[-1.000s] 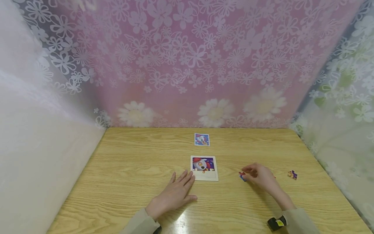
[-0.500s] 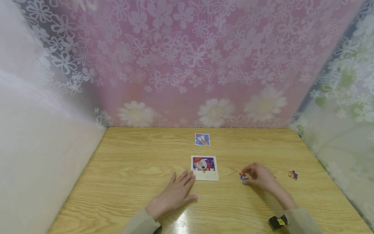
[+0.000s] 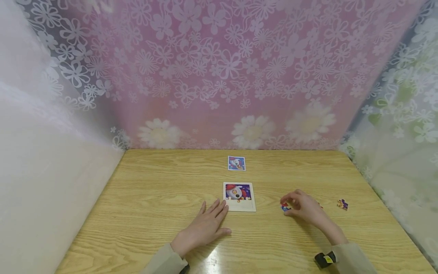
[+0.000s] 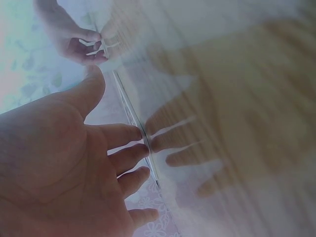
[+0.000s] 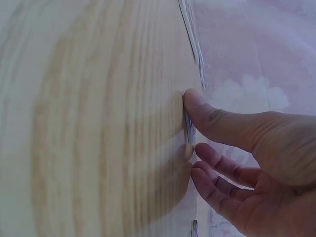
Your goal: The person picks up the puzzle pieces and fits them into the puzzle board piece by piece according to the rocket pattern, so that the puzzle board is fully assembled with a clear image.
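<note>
Pink flower-patterned backdrop (image 3: pixel 219 76) rises behind a yellow wood-grain table (image 3: pixel 130 228) bearing a white, square, partly filled puzzle tray (image 3: pixel 243 207). The left hand (image 3: pixel 205 227), fingers straight, touches the tray's near-left edge. Right of the tray, the right hand (image 3: pixel 304 207) pinches a red-and-blue jigsaw piece (image 3: pixel 284 207); farther right lies an orange-and-purple jigsaw piece (image 3: pixel 342 204). Behind the tray lies a small blue picture card (image 3: pixel 236 163).

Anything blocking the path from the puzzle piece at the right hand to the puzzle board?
Nothing visible. In the head view, only tabletop shows between the puzzle piece at the right hand and the puzzle board. The left hand is at the board's left edge, opposite the piece's side.
</note>
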Available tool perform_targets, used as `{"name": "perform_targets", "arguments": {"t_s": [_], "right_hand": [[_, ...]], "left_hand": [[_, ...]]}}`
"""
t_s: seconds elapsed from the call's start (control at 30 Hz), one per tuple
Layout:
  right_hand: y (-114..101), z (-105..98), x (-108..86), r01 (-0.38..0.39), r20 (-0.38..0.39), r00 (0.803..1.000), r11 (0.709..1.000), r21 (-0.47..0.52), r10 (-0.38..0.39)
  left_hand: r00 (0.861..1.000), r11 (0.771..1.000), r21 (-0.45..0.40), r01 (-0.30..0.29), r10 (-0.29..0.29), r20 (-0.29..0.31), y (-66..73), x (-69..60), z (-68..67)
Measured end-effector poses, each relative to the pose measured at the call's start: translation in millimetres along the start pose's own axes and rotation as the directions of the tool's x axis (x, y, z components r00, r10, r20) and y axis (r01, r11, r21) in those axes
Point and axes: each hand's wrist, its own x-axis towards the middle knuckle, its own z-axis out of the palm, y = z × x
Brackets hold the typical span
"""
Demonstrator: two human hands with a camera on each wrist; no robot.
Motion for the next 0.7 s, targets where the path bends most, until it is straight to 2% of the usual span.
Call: {"name": "perform_targets", "arguments": {"t_s": [0.37,0.6,0.7], "right_hand": [[-2.3,-2.3,3.2,0.0,0.01,1.0,1.0,0.028,0.0],[-3.4,-2.7,6.1,-0.039,-0.046,0.998,0.992,0.118,0.045],[-4.6,-3.0,9.1,-0.043,-0.066,0.996,0.981,0.187,0.056]], "left_hand": [[1.0,1.0,0.023,0.005,-0.005,0.001,-1.4,1.4,2.8],[1.0,1.0,0.022,0.005,-0.005,0.007,0.2,0.4,1.0],[1.0,1.0,0.019,0.006,-0.006,0.01,0.9,0.0,0.0]]}}
